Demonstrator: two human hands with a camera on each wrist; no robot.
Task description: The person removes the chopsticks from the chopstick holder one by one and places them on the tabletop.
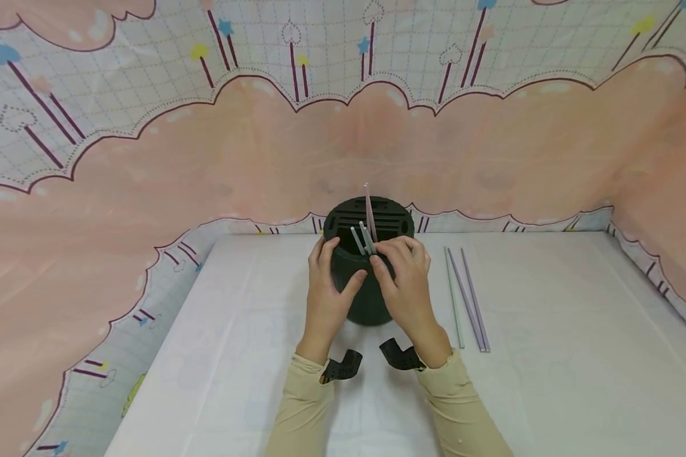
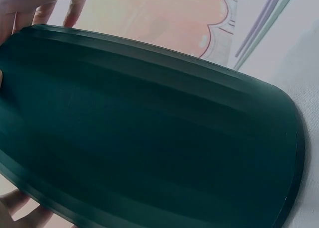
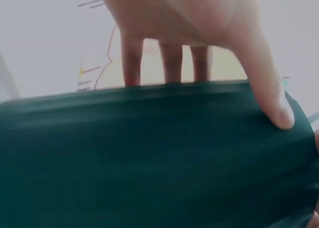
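Observation:
A dark green chopstick holder [image 1: 368, 298] with a slotted back panel stands on the table. Inside it lean pink chopsticks [image 1: 369, 209] and light grey ones [image 1: 357, 240]. My left hand [image 1: 328, 292] grips its left side, thumb on the front and fingers round the edge; the right wrist view shows this left hand [image 3: 189, 44] closely. At the upper right, my right hand [image 1: 406, 279] holds the rim, its thumb and forefinger beside the grey chopsticks; whether they touch them I cannot tell. In the left wrist view, right-hand fingers [image 2: 45, 14] lie behind the holder's edge.
To the right of the holder, a green chopstick [image 1: 454, 298] and two purple chopsticks [image 1: 474, 298] lie on the white tabletop [image 1: 560, 355]. A peach and white printed curtain [image 1: 251, 158] hangs behind and beside the table.

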